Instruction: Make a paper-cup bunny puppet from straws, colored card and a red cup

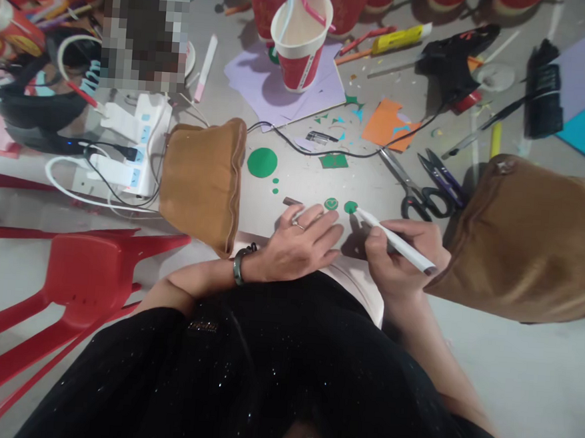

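Note:
My right hand (405,257) grips a white marker (394,239), its tip on a small green paper circle (350,208). Just left of that lies another small green circle (331,204) with a drawn mark on it. My left hand (303,243) rests at the table's near edge, fingers loosely bent and apart, with nothing visible in it. Above its fingertips is a dark marker cap or short stick (292,201); which one I cannot tell. Farther left lie a large green circle (262,162) and two tiny green dots (275,186).
Brown cloth sleeves (199,182) flank the work area. Scissors (419,194), a glue gun (453,63), paper scraps (389,126) and a paper cup (304,53) stand or lie beyond my hands. A black cable (322,152) crosses the table. Power strip (145,145) and red chair (83,271) are left.

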Demonstrator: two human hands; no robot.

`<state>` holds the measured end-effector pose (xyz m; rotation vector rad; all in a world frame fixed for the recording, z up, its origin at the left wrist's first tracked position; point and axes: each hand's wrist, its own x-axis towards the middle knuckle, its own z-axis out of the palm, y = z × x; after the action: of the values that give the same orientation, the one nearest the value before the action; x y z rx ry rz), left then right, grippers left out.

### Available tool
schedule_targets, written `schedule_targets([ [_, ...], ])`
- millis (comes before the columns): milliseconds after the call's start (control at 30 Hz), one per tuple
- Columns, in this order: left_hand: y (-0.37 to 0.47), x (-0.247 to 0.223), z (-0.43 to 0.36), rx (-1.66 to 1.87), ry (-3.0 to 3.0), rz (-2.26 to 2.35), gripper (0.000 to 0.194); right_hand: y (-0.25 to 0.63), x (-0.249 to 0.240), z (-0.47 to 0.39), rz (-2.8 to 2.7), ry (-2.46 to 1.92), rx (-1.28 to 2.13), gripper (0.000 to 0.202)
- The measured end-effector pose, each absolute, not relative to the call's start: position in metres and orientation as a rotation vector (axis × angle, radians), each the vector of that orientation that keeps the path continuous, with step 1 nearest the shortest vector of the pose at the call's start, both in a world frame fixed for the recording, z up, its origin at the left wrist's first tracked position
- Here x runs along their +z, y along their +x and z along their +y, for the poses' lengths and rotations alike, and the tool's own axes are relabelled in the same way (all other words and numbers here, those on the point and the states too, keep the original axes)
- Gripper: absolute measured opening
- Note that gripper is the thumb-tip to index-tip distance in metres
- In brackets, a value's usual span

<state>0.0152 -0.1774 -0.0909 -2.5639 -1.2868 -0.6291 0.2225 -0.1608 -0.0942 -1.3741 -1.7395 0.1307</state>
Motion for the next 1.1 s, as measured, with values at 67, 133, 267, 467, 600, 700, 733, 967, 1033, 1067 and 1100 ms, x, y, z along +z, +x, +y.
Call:
schedule_targets([
  [67,0.0206,-0.0913,-0.1781,-0.610,-2.608,-1.213,0.033,0.2242,-0.0964,-0.1608,-1.746,-1.396,0.155,0.018],
  [133,0.0250,-0.0923,-0.1780,-0.579,-2.623,-1.188,0.036,0.2244,-0.0983,-0.1604,-1.746,-1.409,0.155,0.020],
  [267,0.0275,-0.0919,-0.1767,-0.554,-2.610,-1.202,0.043,0.2224,-0.1000,-0.1594,-1.734,-1.389,0.156,0.019],
  [467,0.0249,-0.0914,-0.1767,-0.495,-2.691,-1.219,0.047,0.2212,-0.1003,-0.1603,-1.726,-1.452,0.230,0.024],
  [600,0.0246,-0.0922,-0.1778,-0.457,-2.727,-1.233,0.046,0.2209,-0.0993,-0.1610,-1.742,-1.441,0.245,0.021],
  [700,0.0246,-0.0914,-0.1787,-0.441,-2.730,-1.238,0.046,0.2200,-0.0983,-0.1609,-1.756,-1.412,0.239,0.019],
  [733,0.0247,-0.0911,-0.1788,-0.440,-2.725,-1.240,0.046,0.2196,-0.0981,-0.1608,-1.756,-1.397,0.238,0.018],
  [967,0.0253,-0.0900,-0.1770,-0.477,-2.681,-1.209,0.044,0.2192,-0.0976,-0.1610,-1.747,-1.403,0.271,0.017],
  [1033,0.0254,-0.0898,-0.1765,-0.480,-2.676,-1.197,0.043,0.2191,-0.0974,-0.1612,-1.747,-1.418,0.290,0.017],
  [1067,0.0254,-0.0897,-0.1764,-0.477,-2.677,-1.198,0.043,0.2191,-0.0974,-0.1612,-1.747,-1.413,0.289,0.016],
  [1100,0.0254,-0.0897,-0.1765,-0.472,-2.679,-1.201,0.043,0.2191,-0.0974,-0.1613,-1.748,-1.404,0.282,0.016],
])
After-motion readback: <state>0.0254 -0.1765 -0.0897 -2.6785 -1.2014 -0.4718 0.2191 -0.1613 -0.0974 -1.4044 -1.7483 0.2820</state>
